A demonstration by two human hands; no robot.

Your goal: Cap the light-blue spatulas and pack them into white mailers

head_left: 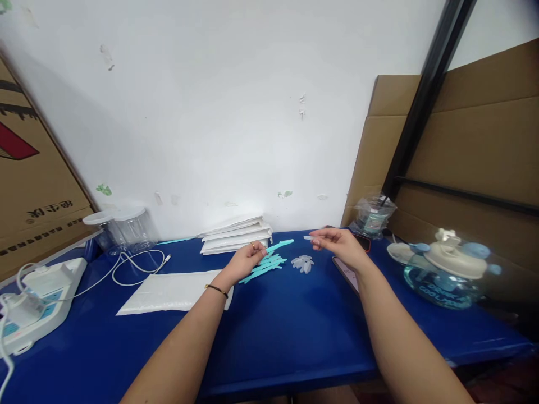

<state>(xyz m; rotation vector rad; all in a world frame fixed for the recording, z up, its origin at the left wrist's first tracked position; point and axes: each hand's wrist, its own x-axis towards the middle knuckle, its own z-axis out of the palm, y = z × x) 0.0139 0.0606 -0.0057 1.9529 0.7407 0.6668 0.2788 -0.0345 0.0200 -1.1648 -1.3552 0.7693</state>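
Observation:
My left hand (247, 261) rests on the blue table (273, 331), fingers curled at the left end of a heap of several teal strips (266, 264) and touching them. One teal strip (280, 245) lies a little further back. My right hand (339, 244) hovers above the table to the right, fingers pinched on a small pale piece (309, 238). Below and between the hands lies a small pile of clear plastic pieces (302, 262).
A white padded mailer (168, 292) lies left of my left arm; a stack of them (236, 234) stands at the wall. Clear jars (122, 227), a white cable (135, 264), a white device (37, 300) at left. Phone (347, 272), water jug (444, 275), cardboard at right.

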